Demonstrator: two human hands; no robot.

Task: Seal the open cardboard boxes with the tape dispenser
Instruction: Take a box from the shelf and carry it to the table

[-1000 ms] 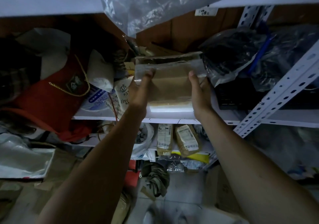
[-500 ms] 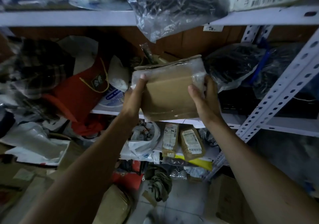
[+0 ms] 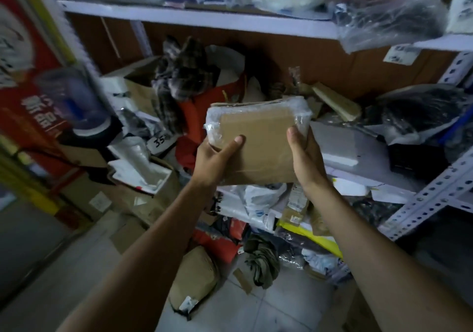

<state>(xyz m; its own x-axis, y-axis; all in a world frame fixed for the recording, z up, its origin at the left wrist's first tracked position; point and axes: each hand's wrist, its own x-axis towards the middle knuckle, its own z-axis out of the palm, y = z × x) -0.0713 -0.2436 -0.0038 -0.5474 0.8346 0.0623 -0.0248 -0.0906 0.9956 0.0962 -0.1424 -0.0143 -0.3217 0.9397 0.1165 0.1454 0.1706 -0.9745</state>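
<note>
while both hands grip box [image 3: 257, 137], "35" tag [image 3: 160, 141]

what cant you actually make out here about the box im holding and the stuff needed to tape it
- Flat brown cardboard box wrapped in clear plastic, head view: its far side and underside face away; sealed or open, cannot tell.
- Left hand and right hand: fingers behind the box are hidden.
- Tape dispenser: none visible.
- White label on the upper shelf: print blurred, too small to read.
</note>
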